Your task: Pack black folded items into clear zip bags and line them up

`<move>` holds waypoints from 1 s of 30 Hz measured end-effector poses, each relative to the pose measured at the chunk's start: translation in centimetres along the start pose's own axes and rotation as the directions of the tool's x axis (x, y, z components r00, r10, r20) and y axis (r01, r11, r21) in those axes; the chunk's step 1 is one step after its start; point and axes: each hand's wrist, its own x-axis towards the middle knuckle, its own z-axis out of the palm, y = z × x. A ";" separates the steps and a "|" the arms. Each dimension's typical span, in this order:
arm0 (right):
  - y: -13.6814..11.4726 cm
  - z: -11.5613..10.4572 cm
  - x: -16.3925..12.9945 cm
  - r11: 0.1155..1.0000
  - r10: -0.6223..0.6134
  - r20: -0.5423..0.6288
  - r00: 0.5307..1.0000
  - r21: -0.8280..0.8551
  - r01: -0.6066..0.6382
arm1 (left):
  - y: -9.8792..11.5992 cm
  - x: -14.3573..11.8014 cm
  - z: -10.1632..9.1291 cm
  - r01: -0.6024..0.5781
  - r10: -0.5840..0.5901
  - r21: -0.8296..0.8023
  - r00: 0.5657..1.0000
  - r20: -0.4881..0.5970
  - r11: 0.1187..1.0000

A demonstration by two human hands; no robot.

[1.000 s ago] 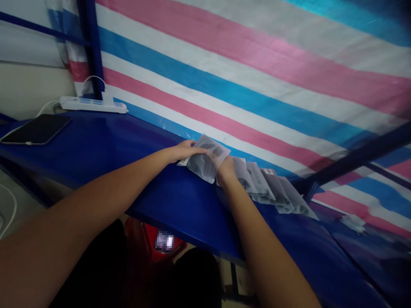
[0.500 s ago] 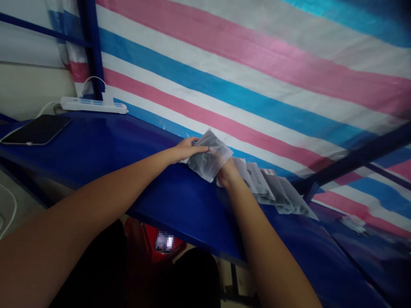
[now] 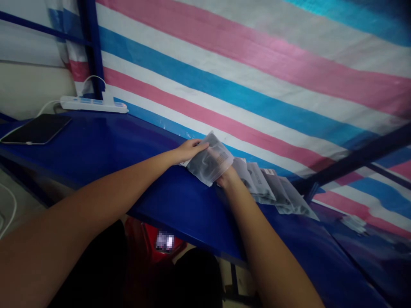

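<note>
Noted beside the striped pink, blue and white tarpaulin (image 3: 257, 77): grey translucent plastic pouch (image 3: 210, 160) raised at a tilt, pinched at its near corner by left hand (image 3: 189, 150), propped beneath by right hand (image 3: 227, 177), grasp there hidden. Overlapping row of grey pouches (image 3: 272, 190) already laid rightward along tarpaulin; this pouch judged not yet set down.

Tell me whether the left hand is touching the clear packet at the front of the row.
Touching. The head view shows the left hand with its fingers laid on the top edge of the clear packet, no gap between them; the right hand is behind it.
</note>
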 end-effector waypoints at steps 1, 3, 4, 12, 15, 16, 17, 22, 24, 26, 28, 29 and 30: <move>-0.1 0.2 -0.2 1.000 0.010 0.000 1.000 -0.012 -0.010 | 0.0 0.0 0.0 0.014 -0.014 0.003 1.000 -0.015 1.000; -0.4 0.8 -0.6 0.999 0.036 -0.012 0.999 -0.026 -0.037 | 0.2 0.0 0.0 0.036 -0.035 0.015 0.997 -0.065 0.999; -0.6 1.1 -0.8 0.999 0.047 -0.017 0.999 -0.022 -0.047 | 0.3 0.0 -0.1 0.038 -0.035 0.023 0.995 -0.094 0.999; -0.8 1.6 -1.3 0.996 0.087 0.024 0.996 -0.019 -0.086 | 0.7 0.0 -0.4 0.044 -0.046 -0.013 0.984 -0.173 0.999; -0.8 1.7 -1.3 0.995 0.095 0.032 0.995 -0.035 -0.094 | 0.7 -0.1 -0.3 0.083 -0.090 -0.052 0.985 -0.146 0.995; -0.9 1.8 -1.4 0.995 0.093 0.027 0.995 -0.043 -0.092 | 0.7 -0.1 -0.3 0.094 -0.101 -0.056 0.984 -0.145 0.994; -1.0 1.9 -1.5 0.994 0.096 0.023 0.995 -0.054 -0.095 | 0.7 -0.1 -0.3 0.101 -0.109 -0.057 0.982 -0.151 0.993; -1.4 2.4 -1.9 0.984 0.154 0.000 0.988 -0.096 -0.153 | 0.6 0.3 -0.4 0.096 -0.097 -0.018 0.972 -0.213 0.995; -1.5 2.4 -2.0 0.980 0.160 -0.032 0.987 -0.115 -0.163 | 0.6 0.4 -0.5 0.070 -0.068 0.002 0.968 -0.243 0.998; -1.5 2.5 -2.0 0.977 0.155 -0.039 0.987 -0.140 -0.159 | 0.7 0.4 -0.5 0.054 -0.053 -0.003 0.963 -0.265 0.999; -1.5 2.4 -2.0 0.979 0.142 -0.002 0.990 -0.148 -0.140 | 0.9 0.2 -0.5 0.076 -0.084 -0.038 0.960 -0.266 0.996; -1.4 2.4 -2.0 0.981 0.137 0.032 0.990 -0.145 -0.131 | 1.0 0.1 -0.5 0.102 -0.114 -0.061 0.958 -0.261 0.993; -1.4 2.3 -2.0 0.983 0.132 0.068 0.989 -0.138 -0.121 | 1.2 0.0 -0.6 0.130 -0.148 -0.085 0.956 -0.253 0.988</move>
